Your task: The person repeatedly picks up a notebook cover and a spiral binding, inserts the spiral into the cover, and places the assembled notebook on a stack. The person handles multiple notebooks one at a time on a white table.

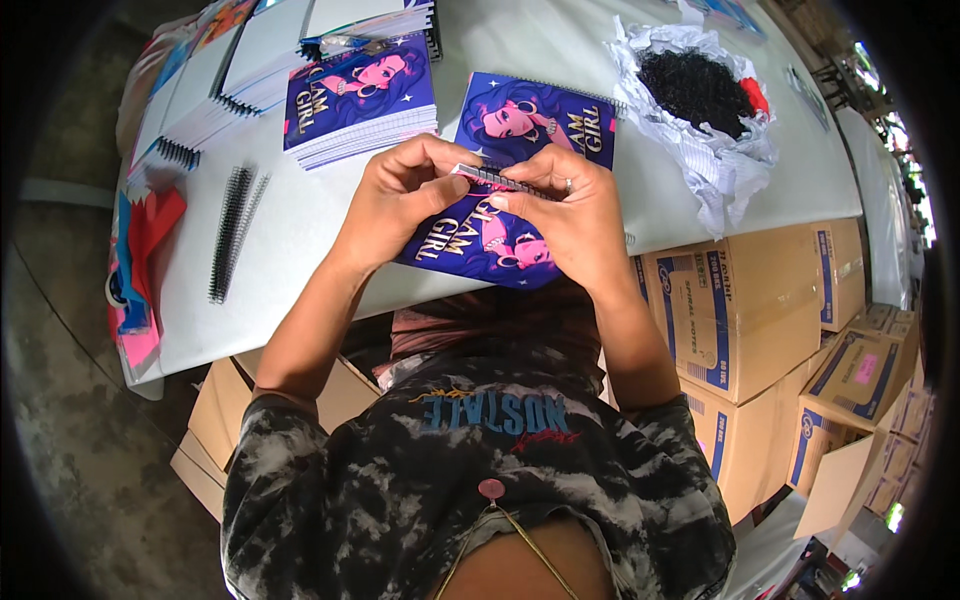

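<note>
A purple notebook (pixel 450 243) with an illustrated cover lies at the table's near edge, tilted, under my hands. Along its far edge runs a dark spiral coil (pixel 510 181). My left hand (pixel 408 195) is closed, thumb and forefinger pinching the notebook at the coil's left end. My right hand (pixel 570 200), with a ring on one finger, pinches the coil farther right. Just beyond my hands lies a matching spiral-bound notebook (pixel 525 118). To its left stands a stack of sheets (pixel 365 135) topped by the same purple cover.
Loose black coils (pixel 232 235) lie on the white table (pixel 310 230) at left, near red cloth (pixel 155 225) and a blue item (pixel 130 290). White paper stacks (pixel 265 55) fill the far left. Crumpled paper (pixel 715 170) holds a black wiry heap (pixel 695 90). Cardboard boxes (pixel 760 310) stand at right.
</note>
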A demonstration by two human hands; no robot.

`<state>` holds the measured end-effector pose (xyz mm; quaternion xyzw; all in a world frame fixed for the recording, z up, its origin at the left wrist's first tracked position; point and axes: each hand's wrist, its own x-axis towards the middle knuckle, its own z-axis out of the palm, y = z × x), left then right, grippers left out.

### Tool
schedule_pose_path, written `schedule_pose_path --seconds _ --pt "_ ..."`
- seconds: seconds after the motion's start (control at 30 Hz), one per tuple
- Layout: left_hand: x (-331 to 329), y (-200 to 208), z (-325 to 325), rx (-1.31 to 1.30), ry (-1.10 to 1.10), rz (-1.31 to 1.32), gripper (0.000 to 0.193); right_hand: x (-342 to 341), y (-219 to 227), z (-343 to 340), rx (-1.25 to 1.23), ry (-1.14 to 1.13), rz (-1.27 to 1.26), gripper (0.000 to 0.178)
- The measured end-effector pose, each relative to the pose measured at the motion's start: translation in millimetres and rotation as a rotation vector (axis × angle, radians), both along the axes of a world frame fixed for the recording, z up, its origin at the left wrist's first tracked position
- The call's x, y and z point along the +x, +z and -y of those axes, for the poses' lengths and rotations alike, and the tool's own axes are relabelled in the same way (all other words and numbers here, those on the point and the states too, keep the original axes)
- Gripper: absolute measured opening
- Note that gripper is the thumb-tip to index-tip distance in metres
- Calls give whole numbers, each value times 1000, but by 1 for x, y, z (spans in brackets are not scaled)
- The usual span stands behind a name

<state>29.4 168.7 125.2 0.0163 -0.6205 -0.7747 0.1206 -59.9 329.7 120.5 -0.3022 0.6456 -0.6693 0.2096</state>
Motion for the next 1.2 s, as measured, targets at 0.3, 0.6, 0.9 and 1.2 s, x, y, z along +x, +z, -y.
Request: schedule_pose_path --seconds 0.3,0.6,0.9,1.2 --pt "-16 17 -1 -222 -38 -53 24 -9 34 -15 -121 -215 -240 18" --pt "-101 -70 -8 -1105 753 181 35 -90 -87 -43 -26 -744 -260 50" --pt "-89 -125 1 -767 859 150 21 -82 -128 -9 106 -990 -316 35" --pt "-95 -124 -4 -600 831 29 42 -95 -114 0 5 -983 -187 31"
